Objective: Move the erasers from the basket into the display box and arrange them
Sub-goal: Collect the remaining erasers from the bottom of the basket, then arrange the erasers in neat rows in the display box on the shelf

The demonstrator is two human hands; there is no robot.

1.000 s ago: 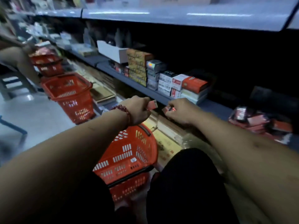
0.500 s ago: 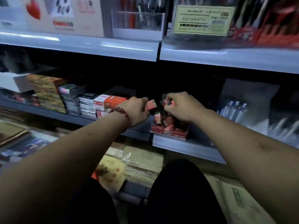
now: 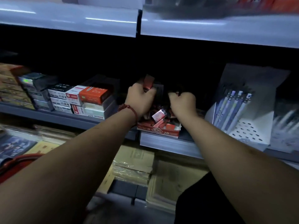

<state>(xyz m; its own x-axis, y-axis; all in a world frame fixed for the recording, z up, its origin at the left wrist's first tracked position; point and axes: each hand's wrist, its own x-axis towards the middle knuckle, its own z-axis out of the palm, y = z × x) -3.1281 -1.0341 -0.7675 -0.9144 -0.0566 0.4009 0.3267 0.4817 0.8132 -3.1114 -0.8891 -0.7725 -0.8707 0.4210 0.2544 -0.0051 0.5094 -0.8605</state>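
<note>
Erasers [image 3: 159, 116] lie in a loose, jumbled heap in the display box [image 3: 161, 130], which sits on the shelf [image 3: 169, 143] between the stacked boxes [image 3: 90, 97] on the left and the pen stand [image 3: 234, 107] on the right.

A second ago both hands were low, over the basket, each carrying an eraser. They then rose to the shelf and have now reached past the heap to the far, dark end of the box. The left hand [image 3: 140, 98], which wears a red bracelet [image 3: 129, 110], has its fingers curled round a red eraser [image 3: 148, 83] that stands up above its knuckles. The right hand [image 3: 182, 101] is curled tight as well. Something dark shows at its fingertips, but the shadow hides whether it has hold of an eraser.

Only the rim of the basket [image 3: 19, 160] shows, at the near left, so what is left inside cannot be judged.

The carry for this pair looks all but finished, with the release at the far end of the box likely next. The tumbled heap in front suggests most of the arranging is yet to be done.
</note>
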